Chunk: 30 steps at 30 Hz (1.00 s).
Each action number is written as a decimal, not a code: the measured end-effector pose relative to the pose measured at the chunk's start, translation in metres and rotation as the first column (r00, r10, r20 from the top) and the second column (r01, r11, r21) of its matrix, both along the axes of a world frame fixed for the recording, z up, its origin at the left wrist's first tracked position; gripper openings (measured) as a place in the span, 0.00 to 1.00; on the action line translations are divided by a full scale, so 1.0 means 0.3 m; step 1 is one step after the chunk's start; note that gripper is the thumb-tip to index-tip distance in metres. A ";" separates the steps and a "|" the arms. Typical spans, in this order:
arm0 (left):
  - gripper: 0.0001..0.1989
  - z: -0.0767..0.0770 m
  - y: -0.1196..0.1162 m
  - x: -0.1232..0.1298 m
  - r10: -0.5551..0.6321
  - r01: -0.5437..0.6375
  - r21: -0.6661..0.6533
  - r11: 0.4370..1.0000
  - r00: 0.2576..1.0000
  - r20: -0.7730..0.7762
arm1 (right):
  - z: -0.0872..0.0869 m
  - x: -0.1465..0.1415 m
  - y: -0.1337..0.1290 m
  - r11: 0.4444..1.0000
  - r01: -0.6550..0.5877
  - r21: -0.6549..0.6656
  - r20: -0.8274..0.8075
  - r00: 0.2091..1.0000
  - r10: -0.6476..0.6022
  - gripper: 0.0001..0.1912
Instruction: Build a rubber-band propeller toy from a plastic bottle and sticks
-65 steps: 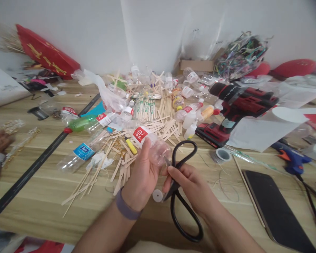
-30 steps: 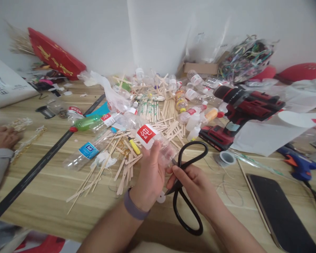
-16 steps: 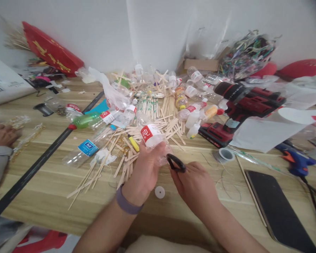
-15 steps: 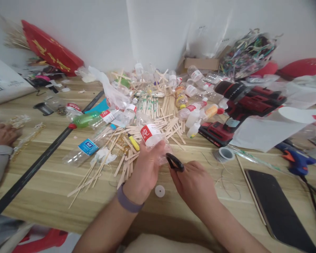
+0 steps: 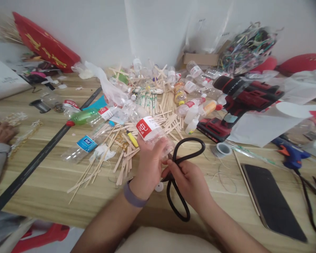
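Observation:
A clear plastic bottle with a red and white label [image 5: 149,128] is gripped in my left hand [image 5: 150,163], its neck tilted up and away. My right hand [image 5: 191,181] is closed round the pivot area of black-handled scissors [image 5: 191,140], whose two loops are spread wide apart. The scissors' blades meet the near end of the bottle; their tips are hidden by the bottle and my fingers. Beneath the hands, a small white disc [image 5: 159,186] lies on the wooden table [image 5: 94,207].
Bottles, wooden sticks [image 5: 125,165] and a yellow-handled tool [image 5: 132,138] lie beyond my hands. To the right are a red drill [image 5: 242,105], wire spool [image 5: 221,149], phone [image 5: 274,200] and blue glue gun [image 5: 293,156]. Another person's hand [image 5: 1,133] rests at far left.
The scissors have turned, so both handle loops now show spread apart. My right hand has shifted onto their middle. The bottle has tilted, showing more of its body and neck.

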State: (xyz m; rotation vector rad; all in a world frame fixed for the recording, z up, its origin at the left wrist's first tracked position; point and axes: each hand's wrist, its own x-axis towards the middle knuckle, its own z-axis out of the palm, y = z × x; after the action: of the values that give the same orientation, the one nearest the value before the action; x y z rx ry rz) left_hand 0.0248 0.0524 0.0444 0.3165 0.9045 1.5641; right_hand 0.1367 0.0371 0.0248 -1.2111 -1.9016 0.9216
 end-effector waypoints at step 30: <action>0.15 0.044 0.039 -0.032 -0.029 0.028 0.010 1.000 0.995 0.091 | 0.077 -0.006 0.006 0.989 0.037 -0.141 -0.083 0.995 -0.049 0.24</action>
State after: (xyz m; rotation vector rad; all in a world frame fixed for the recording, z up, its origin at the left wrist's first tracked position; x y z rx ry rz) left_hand 0.0151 0.0640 0.0576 0.2610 0.8200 1.5440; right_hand 0.1348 0.0389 0.0478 -1.2670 -1.7607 1.0807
